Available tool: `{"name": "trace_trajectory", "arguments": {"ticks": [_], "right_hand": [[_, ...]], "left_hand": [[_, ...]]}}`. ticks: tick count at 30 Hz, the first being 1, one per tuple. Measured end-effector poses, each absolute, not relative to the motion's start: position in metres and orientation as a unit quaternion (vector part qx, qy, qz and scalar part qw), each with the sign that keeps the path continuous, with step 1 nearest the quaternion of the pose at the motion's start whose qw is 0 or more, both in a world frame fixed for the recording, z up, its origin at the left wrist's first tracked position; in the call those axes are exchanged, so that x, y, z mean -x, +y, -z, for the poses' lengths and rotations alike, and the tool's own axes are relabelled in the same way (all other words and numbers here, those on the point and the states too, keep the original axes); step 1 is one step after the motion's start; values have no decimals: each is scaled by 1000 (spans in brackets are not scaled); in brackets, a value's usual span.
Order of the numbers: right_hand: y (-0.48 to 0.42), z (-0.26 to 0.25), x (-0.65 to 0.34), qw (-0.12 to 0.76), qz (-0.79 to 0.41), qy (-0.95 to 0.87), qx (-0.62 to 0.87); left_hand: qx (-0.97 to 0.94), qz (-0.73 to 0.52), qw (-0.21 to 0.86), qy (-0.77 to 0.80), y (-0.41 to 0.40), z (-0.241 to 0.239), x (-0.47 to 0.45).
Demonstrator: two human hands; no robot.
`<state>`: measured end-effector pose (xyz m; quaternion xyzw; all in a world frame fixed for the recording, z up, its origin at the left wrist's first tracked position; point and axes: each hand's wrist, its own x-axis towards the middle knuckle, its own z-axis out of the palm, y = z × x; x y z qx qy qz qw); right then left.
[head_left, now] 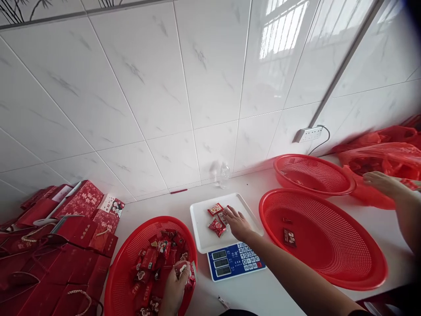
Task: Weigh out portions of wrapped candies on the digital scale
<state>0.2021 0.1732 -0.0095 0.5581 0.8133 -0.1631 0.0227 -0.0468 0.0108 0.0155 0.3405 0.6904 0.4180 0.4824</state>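
My left hand (176,285) is low in the left red basket (113,272), closed around a few red candy packets (184,268). Several more red packets (158,252) fill that basket. My right hand (237,222) lies on the white tray (205,239) of a blue-faced scale (235,261), fingers stretched flat. Its fingertips touch one of three red packets (217,227) on the tray.
A big red basket (329,272) right of the scale holds one packet (289,237). Behind it is another red basket (312,173). Another person's hand (381,182) reaches toward red plastic bags (384,158). Red gift bags (49,245) are piled left. A power strip (308,134) and a clear bottle (221,174) are by the tiled wall.
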Motion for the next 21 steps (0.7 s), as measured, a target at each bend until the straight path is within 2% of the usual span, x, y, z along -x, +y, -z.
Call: {"name": "trace_trajectory", "arguments": {"ticks": [12, 21], "right_hand": [[168, -1, -213, -28, 168, 776, -608], [153, -14, -276, -154, 147, 702, -680]], "left_hand": [[-340, -426, 480, 688, 15, -17, 46], [-334, -413, 491, 691, 19, -26, 46]]}}
